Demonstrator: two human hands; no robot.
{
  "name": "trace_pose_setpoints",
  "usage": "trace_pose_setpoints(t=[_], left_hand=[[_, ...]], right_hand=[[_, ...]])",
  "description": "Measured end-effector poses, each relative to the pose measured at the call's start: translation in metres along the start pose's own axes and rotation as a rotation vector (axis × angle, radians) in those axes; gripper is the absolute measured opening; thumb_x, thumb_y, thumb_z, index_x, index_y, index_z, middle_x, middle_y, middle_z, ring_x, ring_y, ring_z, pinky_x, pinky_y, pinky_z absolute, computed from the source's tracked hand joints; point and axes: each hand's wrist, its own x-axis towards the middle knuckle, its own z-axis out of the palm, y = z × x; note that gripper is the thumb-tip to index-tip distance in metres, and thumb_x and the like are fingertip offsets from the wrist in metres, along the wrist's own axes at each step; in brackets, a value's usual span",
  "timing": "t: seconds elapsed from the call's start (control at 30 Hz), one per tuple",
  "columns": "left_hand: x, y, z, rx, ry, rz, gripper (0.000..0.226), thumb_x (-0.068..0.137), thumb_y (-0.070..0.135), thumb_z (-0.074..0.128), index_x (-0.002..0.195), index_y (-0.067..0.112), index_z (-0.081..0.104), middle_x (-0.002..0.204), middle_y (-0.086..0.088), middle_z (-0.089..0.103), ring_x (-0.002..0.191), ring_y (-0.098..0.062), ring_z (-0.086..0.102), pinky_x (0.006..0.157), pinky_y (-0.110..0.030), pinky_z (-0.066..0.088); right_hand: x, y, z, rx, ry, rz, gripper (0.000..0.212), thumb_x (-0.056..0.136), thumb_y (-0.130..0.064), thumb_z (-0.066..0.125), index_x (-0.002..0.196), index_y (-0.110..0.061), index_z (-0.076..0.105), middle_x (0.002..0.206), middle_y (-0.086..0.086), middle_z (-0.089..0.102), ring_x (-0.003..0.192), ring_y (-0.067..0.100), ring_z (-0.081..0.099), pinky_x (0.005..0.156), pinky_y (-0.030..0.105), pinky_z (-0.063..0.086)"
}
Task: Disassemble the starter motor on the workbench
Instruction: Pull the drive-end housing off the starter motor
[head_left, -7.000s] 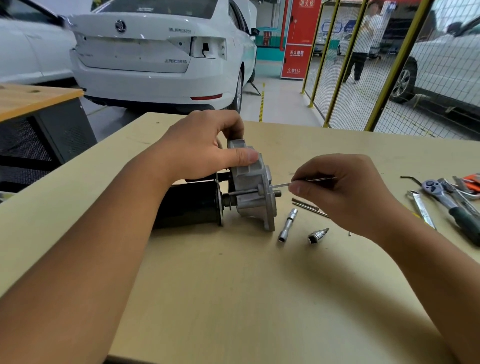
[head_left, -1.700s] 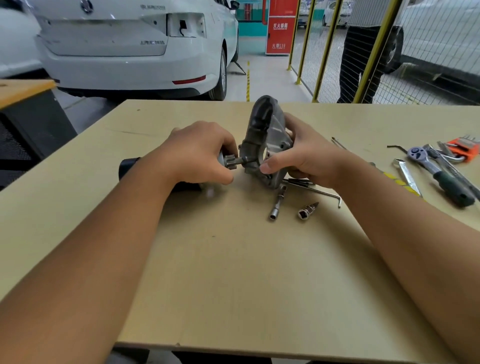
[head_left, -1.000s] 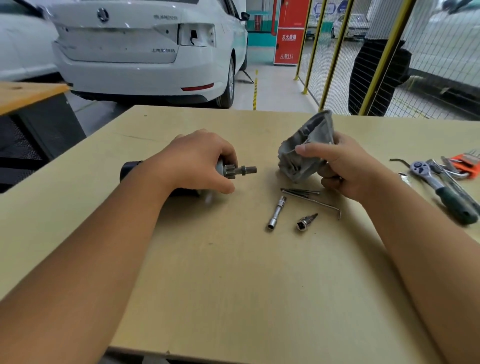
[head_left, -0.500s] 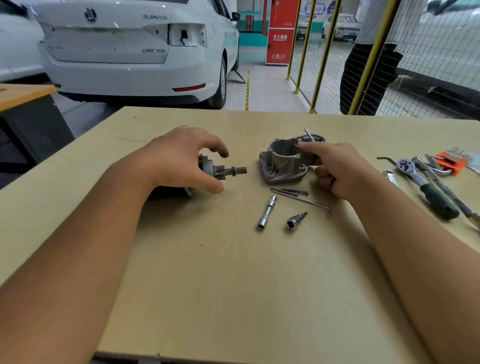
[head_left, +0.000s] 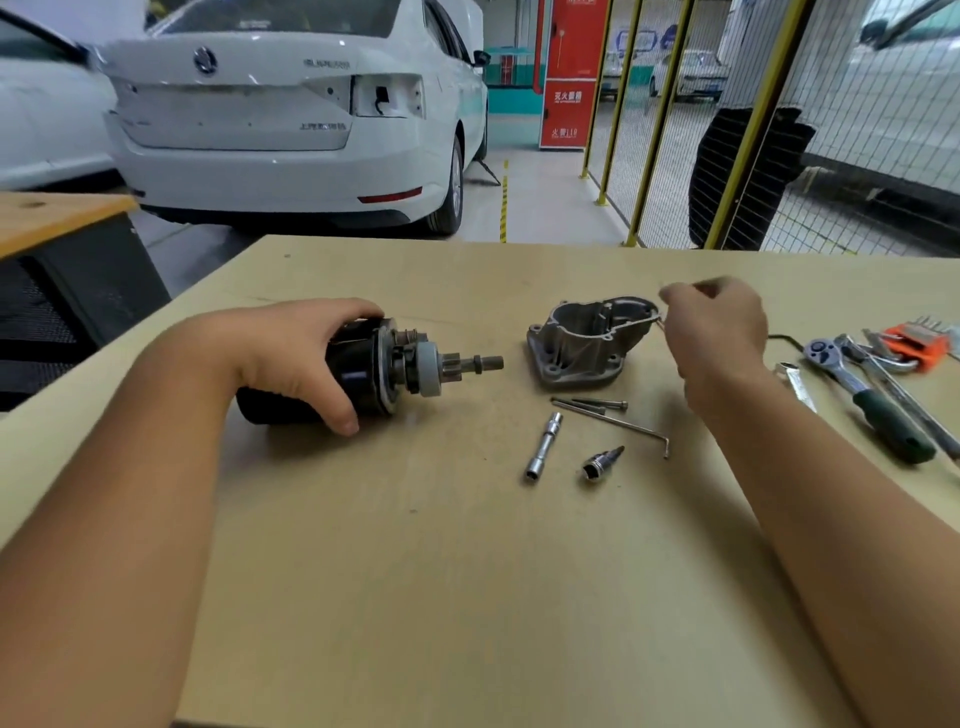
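The starter motor's black body (head_left: 358, 374) lies on its side on the workbench (head_left: 467, 597), its pinion shaft (head_left: 475, 364) pointing right. My left hand (head_left: 291, 353) grips the body from above. The grey aluminium nose housing (head_left: 582, 343) stands apart from the motor, open side up, to the right of the shaft. My right hand (head_left: 717, 327) hovers just right of the housing with curled fingers, blurred and off the housing. A thin metal rod end (head_left: 660, 323) shows at its fingertips; whether the fingers pinch it I cannot tell.
Two long bolts (head_left: 592, 404), an L-shaped hex key (head_left: 623, 426), a socket extension (head_left: 543, 447) and a small bit socket (head_left: 602, 461) lie in front of the housing. A green-handled ratchet (head_left: 862, 400), a wrench and an orange hex key set (head_left: 914, 345) lie at the right edge.
The nose housing came off the shaft and was set down on the bench. My right hand has let go of it and moved slightly right. My left hand now uncovers more of the motor's front.
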Motion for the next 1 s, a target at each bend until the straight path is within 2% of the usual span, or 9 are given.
trace_pose_setpoints(t=[0.1, 0.23, 0.33, 0.4, 0.47, 0.6, 0.77, 0.93, 1.0], left_hand=[[0.001, 0.0, 0.001, -0.006, -0.003, 0.026, 0.096, 0.036, 0.045, 0.093, 0.121, 0.058, 0.05, 0.114, 0.023, 0.064, 0.101, -0.003, 0.063, 0.09, -0.035, 0.056], [0.002, 0.008, 0.003, 0.008, -0.053, 0.096, 0.095, 0.039, 0.04, 0.092, 0.121, 0.061, 0.049, 0.113, 0.036, 0.06, 0.105, 0.007, 0.06, 0.09, -0.023, 0.051], [0.002, 0.022, 0.008, 0.063, -0.075, 0.139, 0.111, 0.038, 0.042, 0.093, 0.137, 0.055, 0.044, 0.121, 0.037, 0.055, 0.119, 0.001, 0.055, 0.095, -0.019, 0.046], [0.004, 0.036, 0.013, 0.131, -0.078, 0.169, 0.127, 0.035, 0.048, 0.098, 0.147, 0.049, 0.039, 0.134, 0.03, 0.048, 0.129, -0.006, 0.047, 0.11, -0.03, 0.042], [0.004, 0.049, 0.019, 0.189, -0.087, 0.174, 0.132, 0.035, 0.047, 0.103, 0.15, 0.048, 0.037, 0.139, 0.023, 0.047, 0.131, -0.01, 0.045, 0.114, -0.039, 0.04], [0.001, 0.056, 0.024, 0.24, -0.007, 0.217, 0.109, 0.05, 0.032, 0.097, 0.143, 0.048, 0.043, 0.126, 0.022, 0.053, 0.117, -0.011, 0.054, 0.101, -0.039, 0.05], [0.001, 0.057, 0.023, 0.239, 0.046, 0.251, 0.086, 0.051, 0.035, 0.088, 0.128, 0.051, 0.05, 0.111, 0.019, 0.06, 0.101, -0.011, 0.061, 0.087, -0.042, 0.056], [0.0, 0.05, 0.018, 0.142, 0.112, 0.231, 0.083, 0.043, 0.044, 0.084, 0.119, 0.055, 0.054, 0.102, 0.022, 0.067, 0.092, -0.004, 0.064, 0.082, -0.038, 0.058], [0.0, 0.046, 0.016, 0.08, 0.124, 0.225, 0.081, 0.041, 0.048, 0.082, 0.117, 0.055, 0.055, 0.103, 0.021, 0.067, 0.092, -0.003, 0.065, 0.082, -0.038, 0.059]], right_hand=[[-0.015, -0.012, 0.0, -0.009, 0.038, -0.249, 0.014, 0.086, -0.036, 0.06, 0.091, -0.026, 0.067, 0.084, -0.012, 0.064, 0.082, 0.011, 0.062, 0.069, 0.03, 0.049], [-0.048, -0.026, 0.007, -0.065, -0.131, -0.471, 0.01, 0.085, -0.033, 0.066, 0.082, -0.026, 0.07, 0.072, -0.011, 0.065, 0.068, 0.005, 0.061, 0.062, 0.024, 0.047], [-0.067, -0.029, 0.012, -0.055, -0.284, -0.552, 0.01, 0.087, -0.027, 0.068, 0.08, -0.021, 0.072, 0.065, -0.009, 0.064, 0.062, 0.006, 0.058, 0.062, 0.026, 0.046], [-0.073, -0.027, 0.015, -0.063, -0.361, -0.568, 0.01, 0.088, -0.024, 0.069, 0.082, -0.018, 0.072, 0.068, -0.003, 0.066, 0.067, 0.014, 0.063, 0.064, 0.034, 0.052], [-0.076, -0.025, 0.017, -0.043, -0.395, -0.559, 0.01, 0.088, -0.024, 0.069, 0.081, -0.017, 0.072, 0.071, 0.002, 0.069, 0.071, 0.022, 0.066, 0.069, 0.041, 0.056], [-0.074, -0.021, 0.021, -0.029, -0.388, -0.545, 0.011, 0.088, -0.025, 0.069, 0.08, -0.018, 0.072, 0.071, 0.0, 0.068, 0.072, 0.02, 0.064, 0.067, 0.037, 0.054], [-0.071, -0.016, 0.023, -0.013, -0.408, -0.526, 0.01, 0.086, -0.026, 0.071, 0.078, -0.02, 0.072, 0.065, -0.003, 0.065, 0.056, 0.002, 0.053, 0.05, 0.011, 0.038], [-0.069, -0.013, 0.025, 0.022, -0.418, -0.465, 0.01, 0.085, -0.027, 0.071, 0.078, -0.02, 0.074, 0.069, -0.002, 0.068, 0.064, 0.012, 0.061, 0.06, 0.025, 0.046], [-0.07, -0.013, 0.025, 0.053, -0.468, -0.45, 0.011, 0.086, -0.026, 0.069, 0.078, -0.019, 0.073, 0.069, 0.0, 0.069, 0.062, 0.01, 0.058, 0.059, 0.027, 0.046]])
